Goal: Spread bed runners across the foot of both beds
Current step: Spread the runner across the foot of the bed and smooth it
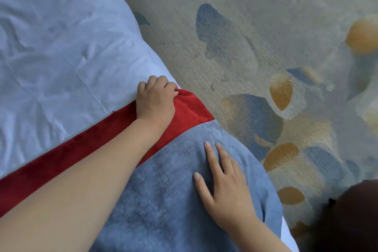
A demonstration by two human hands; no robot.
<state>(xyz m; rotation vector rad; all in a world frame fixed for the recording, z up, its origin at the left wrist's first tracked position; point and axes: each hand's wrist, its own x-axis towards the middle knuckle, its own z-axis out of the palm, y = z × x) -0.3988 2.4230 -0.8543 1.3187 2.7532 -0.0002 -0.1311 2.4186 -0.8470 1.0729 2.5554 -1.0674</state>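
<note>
My left hand reaches out over the bed runner. Its fingers curl over the far edge of the red band and the thumb presses into the plush, so it grips that edge just where the runner meets the white of the bed. My left forearm lies across the red band and part of the blue-grey section. My right hand rests palm down on the blue-grey plush nearer to me, with the fingers straight and slightly spread, holding nothing.

The runner lies across the near end of the bed. The red band runs as 1 long stripe from the near left up to the bed's right edge, and the blue-grey part is on the near side of it. At that right edge both colours bend over the side and hang toward the floor. A sliver of white shows below the blue-grey cloth at the near right.

The bedding is creased and fills the left and far left. To the right is the carpet, grey-beige with blue and orange leaf shapes. A dark blurred shape sits in the near right corner, and I cannot tell what it is.
</note>
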